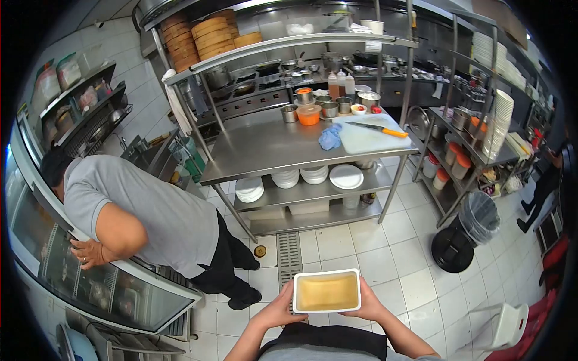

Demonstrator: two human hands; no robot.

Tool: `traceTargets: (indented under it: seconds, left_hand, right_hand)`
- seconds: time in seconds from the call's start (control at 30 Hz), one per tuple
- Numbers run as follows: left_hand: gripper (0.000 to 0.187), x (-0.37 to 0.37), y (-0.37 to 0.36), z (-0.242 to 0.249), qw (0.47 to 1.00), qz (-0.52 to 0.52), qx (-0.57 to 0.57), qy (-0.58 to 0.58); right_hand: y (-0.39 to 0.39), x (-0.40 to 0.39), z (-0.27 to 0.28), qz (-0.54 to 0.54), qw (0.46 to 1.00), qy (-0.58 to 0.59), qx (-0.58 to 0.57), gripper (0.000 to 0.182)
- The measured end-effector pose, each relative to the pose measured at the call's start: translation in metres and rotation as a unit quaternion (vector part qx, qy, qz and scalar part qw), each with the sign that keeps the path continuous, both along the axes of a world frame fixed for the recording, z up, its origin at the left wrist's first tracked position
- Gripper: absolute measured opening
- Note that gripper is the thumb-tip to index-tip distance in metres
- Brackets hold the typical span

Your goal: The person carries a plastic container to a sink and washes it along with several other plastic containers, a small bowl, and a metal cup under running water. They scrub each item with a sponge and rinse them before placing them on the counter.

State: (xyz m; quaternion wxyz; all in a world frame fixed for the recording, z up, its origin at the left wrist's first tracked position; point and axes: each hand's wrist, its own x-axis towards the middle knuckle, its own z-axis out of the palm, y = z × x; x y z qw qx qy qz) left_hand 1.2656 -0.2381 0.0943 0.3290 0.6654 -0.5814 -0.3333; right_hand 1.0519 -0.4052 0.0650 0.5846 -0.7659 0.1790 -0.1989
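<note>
Between my two hands, in front of my waist, is a white rectangular tub (357, 308) with a clear yellowish liquid (328, 293) in it. My left hand (278, 308) grips the tub's left side, and my right hand (368, 304) grips its right side. The tub looks roughly level above the tiled floor. Fingertips of both hands are partly hidden behind and under the tub.
A steel worktable (265, 141) stands ahead, bearing a white cutting board (361, 144), a knife (376, 128) and a blue cloth (330, 137). At left a person (141, 210) leans into a glass-door fridge (120, 295). A black bin (451, 249) and white stool (503, 325) stand right.
</note>
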Motion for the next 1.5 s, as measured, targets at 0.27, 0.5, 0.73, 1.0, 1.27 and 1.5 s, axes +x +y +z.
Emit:
traceTargets:
  seconds: [0.27, 0.5, 0.73, 1.0, 1.27, 1.5]
  left_hand:
    - [0.101, 0.126, -0.034, -0.006, 0.994, 0.11, -0.017, -0.01]
    - [0.088, 0.236, -0.093, 0.014, 0.988, 0.124, -0.063, -0.07]
    - [0.078, 0.3, -0.137, 0.035, 0.97, 0.209, -0.119, -0.047]
    - [0.078, 0.309, -0.134, 0.027, 0.903, 0.422, -0.067, -0.034]
    - [0.074, 0.277, -0.113, 0.021, 0.828, 0.558, -0.052, -0.026]
    - [0.076, 0.288, -0.048, 0.01, 0.76, 0.648, -0.023, -0.03]
  right_hand:
    - [-0.058, 0.107, -0.013, 0.018, 0.999, -0.018, 0.025, 0.087]
    - [-0.1, 0.222, 0.002, 0.052, 0.996, -0.057, 0.047, 0.088]
    - [-0.154, 0.298, 0.0, 0.099, 0.985, -0.071, 0.119, 0.091]
    - [-0.246, 0.383, 0.009, 0.236, 0.971, 0.026, 0.016, 0.089]
    - [-0.253, 0.477, 0.015, 0.433, 0.899, 0.012, 0.058, 0.086]
    - [-0.177, 0.54, -0.002, 0.551, 0.833, -0.015, 0.048, 0.093]
